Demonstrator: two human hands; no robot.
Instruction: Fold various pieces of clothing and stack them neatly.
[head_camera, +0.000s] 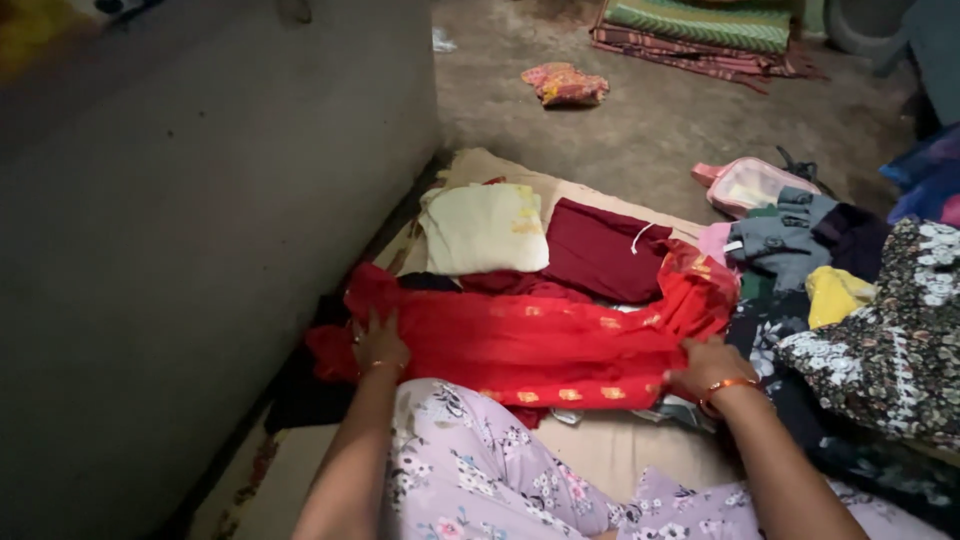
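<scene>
the left hand (378, 343) lies flat on the red cloth (530, 340), with fingers spread and pressing its left end. the right hand (706, 368) pinches the right end of the same cloth, fingers closed on the edge. the cloth is stretched between the two hands, on a mat (610, 450). just beyond the fingers lie a folded cream cloth (483, 228) and a dark maroon cloth (598, 250). right of the right fingers is a pile of clothes (850, 300).
</scene>
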